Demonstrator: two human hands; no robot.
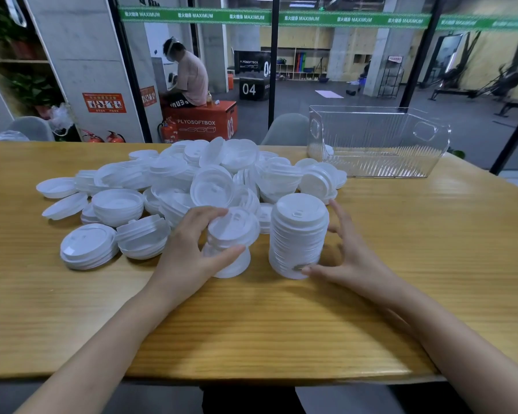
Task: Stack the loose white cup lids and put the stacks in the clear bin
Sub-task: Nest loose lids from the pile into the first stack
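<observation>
On wooden table (401, 264), gripping short stack (232, 243) in left hand (189, 249), spreading right hand (350, 255) against tall stack (298, 234), leaving loose pile (192, 174) unstacked, clear bin (371, 138) seemingly unfilled.

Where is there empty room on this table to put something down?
Bare wood lies at the near edge of the table, in front of the tall stack, and on the right, between that stack and the clear bin. The middle and left are crowded with the pile of loose lids.
</observation>
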